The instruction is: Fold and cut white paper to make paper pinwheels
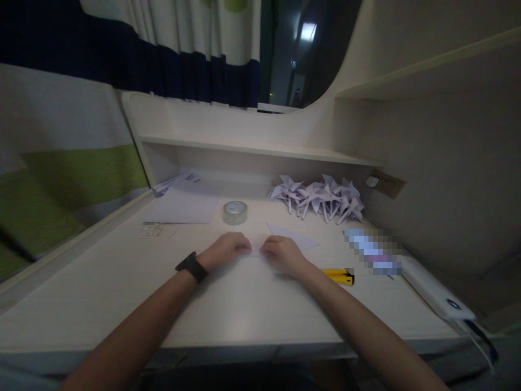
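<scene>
White sheet of paper [285, 237] lies flat on the pale wooden surface [228, 304], mid-desk. Left hand [226, 249] and right hand [282, 254] rest on its near edge, fingers curled and pinching the paper between them. Clear tape roll [235, 212] just behind; folded white paper pinwheels [319, 199] further back right; yellow utility knife [340, 276] near right wrist.

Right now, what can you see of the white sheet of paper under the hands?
The white sheet of paper lies flat on the pale wooden desk, thin and partly folded to a pointed flap at its right. The left hand and right hand press on its near edge with curled fingers, hiding the middle. Nothing else touches it; a clear tape roll stands apart behind it.
</scene>
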